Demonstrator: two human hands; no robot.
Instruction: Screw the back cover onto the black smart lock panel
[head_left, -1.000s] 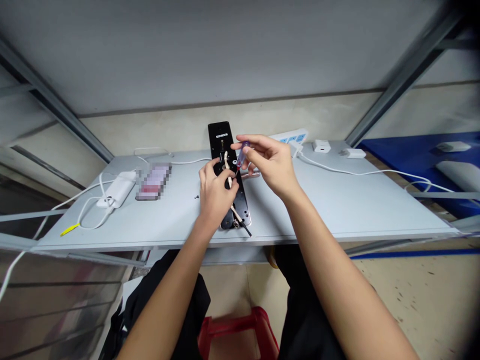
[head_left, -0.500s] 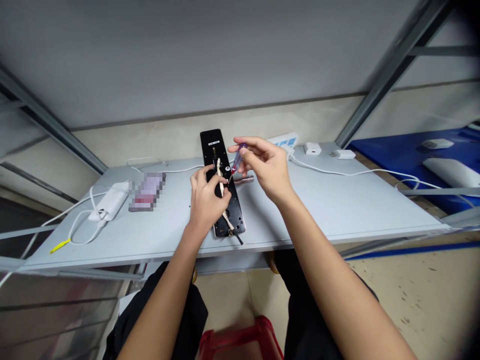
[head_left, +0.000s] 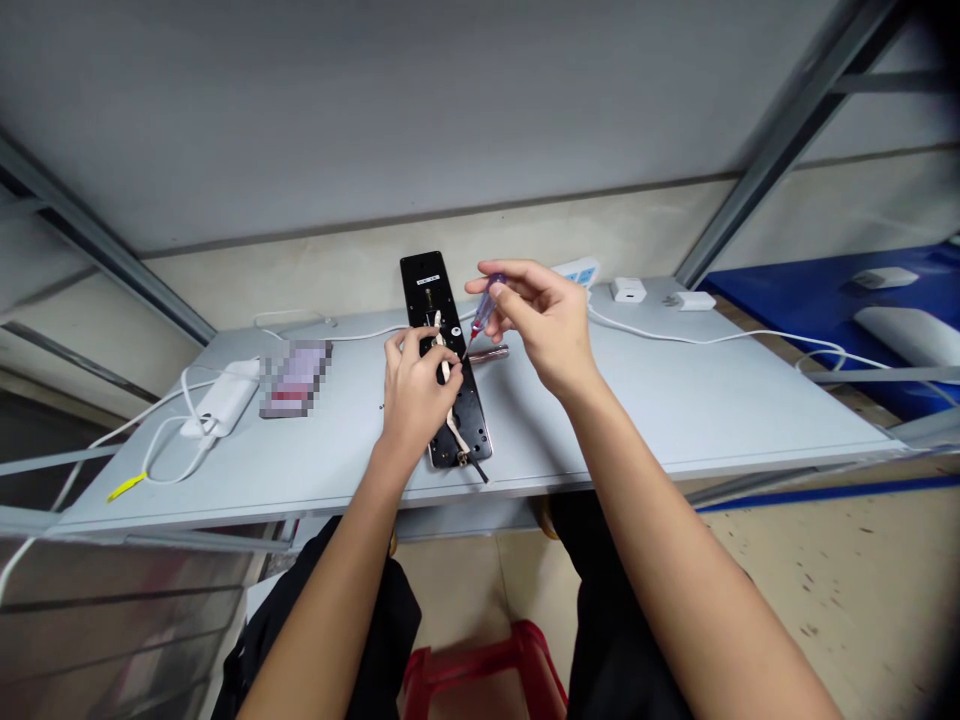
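Observation:
A long black panel [head_left: 420,268], which looks like a door lock plate, lies on the table, with small holes and a pale cable [head_left: 456,436] running along it. My left hand [head_left: 420,385] rests over the panel's middle, thumb and forefinger pinched near its right edge. What they hold, if anything, is too small to make out. My right hand [head_left: 544,320] grips a screwdriver [head_left: 487,302] by its clear purple handle. Its thin shaft slants down to the left, the tip close to my left fingertips. A shiny brownish cylinder [head_left: 491,353] lies just right of the panel.
On the left of the table [head_left: 675,400] are a phone [head_left: 296,380] and a white power bank-like block [head_left: 225,400] with looped cables. A power strip [head_left: 581,272] and two white chargers [head_left: 628,290] sit at the back right. Below stands a red stool [head_left: 480,660].
The view has shifted slightly. My right hand and the screwdriver have moved a little to the right, while my left thumb and forefinger have drawn closer together near the tip.

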